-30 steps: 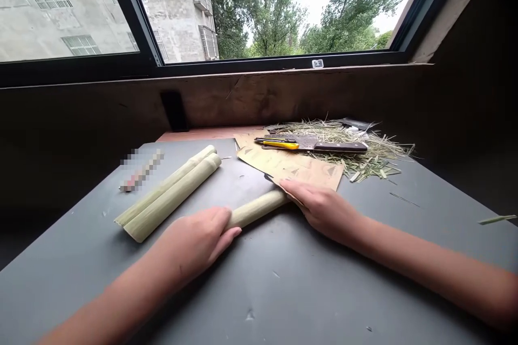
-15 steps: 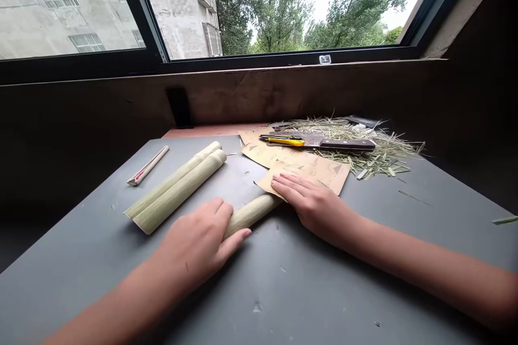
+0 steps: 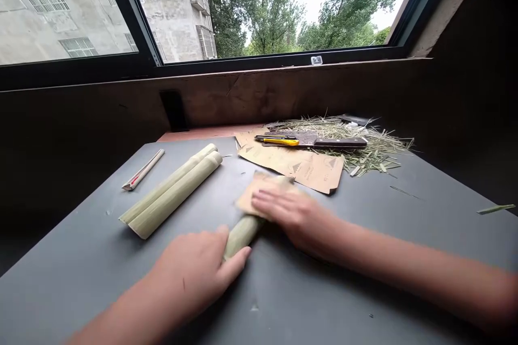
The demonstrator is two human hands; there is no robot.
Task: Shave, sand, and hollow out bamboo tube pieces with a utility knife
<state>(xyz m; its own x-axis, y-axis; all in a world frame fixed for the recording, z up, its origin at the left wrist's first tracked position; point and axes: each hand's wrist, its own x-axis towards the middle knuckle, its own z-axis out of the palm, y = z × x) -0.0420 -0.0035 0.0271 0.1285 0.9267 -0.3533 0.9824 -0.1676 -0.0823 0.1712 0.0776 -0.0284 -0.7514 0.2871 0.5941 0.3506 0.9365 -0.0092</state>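
Observation:
A pale green split bamboo piece (image 3: 243, 234) lies on the grey table, its near end gripped by my left hand (image 3: 206, 259), thumb along the right side. My right hand (image 3: 283, 207) is slightly blurred and presses a tan piece of sandpaper (image 3: 246, 199) over the bamboo's upper side, fingers laid across the paper. The bamboo's far tip shows just past the paper. Left of my hands lie two more bamboo pieces (image 3: 174, 191), side by side. Beyond my right hand rests a larger sheet of sandpaper (image 3: 319, 170) with printed marks.
A cleaver (image 3: 340, 142) and a yellow utility knife (image 3: 279, 140) lie on the paper at the back. Behind them is a heap of bamboo shavings (image 3: 376, 151). A thin stick with a red mark (image 3: 143, 170) lies far left. A window stands beyond the table (image 3: 101, 259).
My right hand has slid the small sandpaper toward me and left along the bamboo, uncovering its far tip. My left hand keeps its grip. The view has shifted slightly.

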